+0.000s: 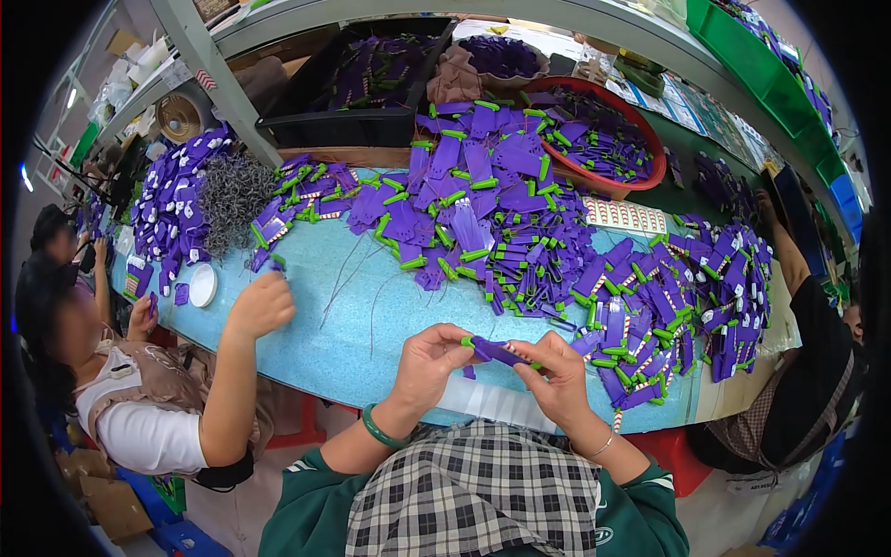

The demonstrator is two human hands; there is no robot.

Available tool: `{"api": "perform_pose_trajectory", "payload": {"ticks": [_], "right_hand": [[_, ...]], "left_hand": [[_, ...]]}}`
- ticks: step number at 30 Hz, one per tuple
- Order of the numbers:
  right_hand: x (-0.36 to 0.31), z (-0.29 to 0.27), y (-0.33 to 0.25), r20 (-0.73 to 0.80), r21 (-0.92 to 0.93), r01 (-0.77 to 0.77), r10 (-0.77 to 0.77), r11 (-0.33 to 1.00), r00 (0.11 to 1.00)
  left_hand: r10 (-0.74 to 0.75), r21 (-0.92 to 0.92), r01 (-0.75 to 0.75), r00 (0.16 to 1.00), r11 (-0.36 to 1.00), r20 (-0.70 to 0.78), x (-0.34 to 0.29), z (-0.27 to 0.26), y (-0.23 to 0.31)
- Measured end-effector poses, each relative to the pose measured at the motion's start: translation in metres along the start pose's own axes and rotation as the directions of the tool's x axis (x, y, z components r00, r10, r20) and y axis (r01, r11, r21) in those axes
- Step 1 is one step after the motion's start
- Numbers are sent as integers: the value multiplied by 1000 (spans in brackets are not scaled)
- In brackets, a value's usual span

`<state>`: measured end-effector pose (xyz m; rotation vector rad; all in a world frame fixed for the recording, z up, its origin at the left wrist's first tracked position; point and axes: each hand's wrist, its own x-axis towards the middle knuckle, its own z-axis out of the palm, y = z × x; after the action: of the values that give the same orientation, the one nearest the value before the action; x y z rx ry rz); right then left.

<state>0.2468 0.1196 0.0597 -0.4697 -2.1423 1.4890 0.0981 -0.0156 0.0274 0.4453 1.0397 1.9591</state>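
Note:
In front of me, near the table's front edge, I hold a small purple plastic piece [496, 352] between both hands. My left hand [425, 369] pinches its left end, where a bit of green shows at the fingertips. My right hand [558, 379] grips the other end between thumb and fingers. What exactly the piece is, I cannot make out. A pale strip sheet [487, 403] lies on the table below my hands. Just beyond them spreads a large heap of flat purple pieces with green ends [492, 200]. Beside my right hand lies a pile of purple pieces with striped stickers [640, 325].
A red basin [659, 167] and a black bin [339, 127] hold more purple parts. Grey metal bits [237, 200] and a white round lid [203, 285] are on the left. A co-worker's hand [264, 304] reaches over the table there; another person's arm [787, 246] is at right.

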Motion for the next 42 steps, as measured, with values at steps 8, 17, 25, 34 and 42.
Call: {"api": "perform_pose_trajectory", "payload": {"ticks": [8, 17, 25, 34, 42], "right_hand": [[9, -19, -9, 382, -205, 14, 67, 979, 922], [7, -5, -1, 321, 138, 11, -56, 990, 945], [39, -7, -22, 447, -141, 352, -258, 925, 857], [46, -3, 8, 469, -621, 569, -326, 540, 821], [31, 18, 19, 678, -472, 658, -236, 586, 696]], "left_hand": [[-268, 380, 199, 953, 903, 138, -8, -4, 9], [-179, 179, 157, 977, 971, 117, -8, 16, 6], [51, 787, -361, 920, 501, 390, -4, 31, 54], [359, 520, -242, 923, 819, -137, -11, -12, 111], [265, 114, -248, 949, 962, -170, 1, -26, 77]]}}
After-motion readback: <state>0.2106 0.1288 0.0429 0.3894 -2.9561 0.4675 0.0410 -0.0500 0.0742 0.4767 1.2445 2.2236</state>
